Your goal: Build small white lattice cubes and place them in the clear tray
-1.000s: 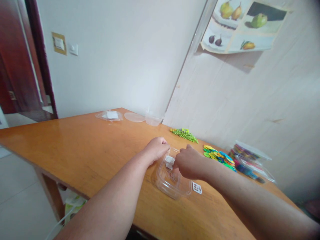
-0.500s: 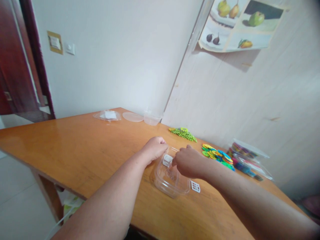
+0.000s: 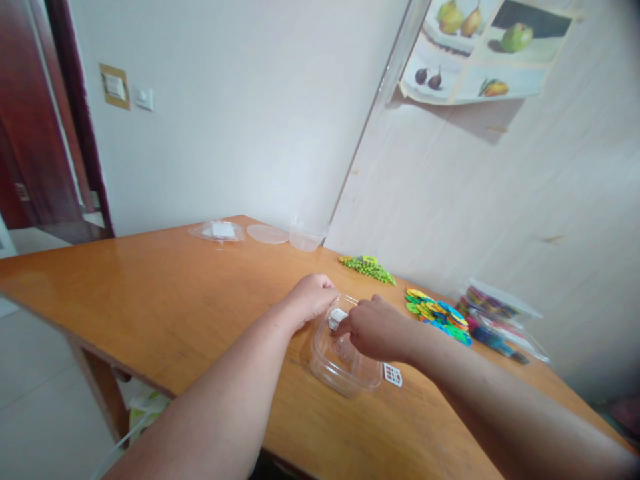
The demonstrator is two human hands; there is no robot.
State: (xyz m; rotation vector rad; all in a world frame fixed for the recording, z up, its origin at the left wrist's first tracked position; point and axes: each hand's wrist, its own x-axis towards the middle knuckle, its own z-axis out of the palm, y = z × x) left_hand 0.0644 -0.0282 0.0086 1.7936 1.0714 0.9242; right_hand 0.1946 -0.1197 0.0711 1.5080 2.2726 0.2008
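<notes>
A clear plastic container (image 3: 333, 380) sits on the wooden table in front of me. My left hand (image 3: 313, 297) is closed at its far left corner, thumb and fingers pinching the rim. Inside the far part of the container lies a small stack of white plastic pieces (image 3: 337, 318). My right hand (image 3: 379, 330) reaches over the container's right side, fingers bent, with the fingertips against these pieces; the hand partly hides them. Just right of the container, a flat white grid-shaped piece (image 3: 393, 375) lies on the table.
Green toy pieces (image 3: 367, 269) and a pile of colourful discs (image 3: 439, 315) lie along the wall. Clear boxes with coloured contents (image 3: 495, 323) stand at the right. A clear package (image 3: 220, 231), a round lid (image 3: 267, 234) and a clear tub (image 3: 305, 237) are at the back.
My right fingertips have shifted slightly left onto the white pieces, which now sit a little more tilted. My left hand stays at the rim. The whole view has drifted slightly.
</notes>
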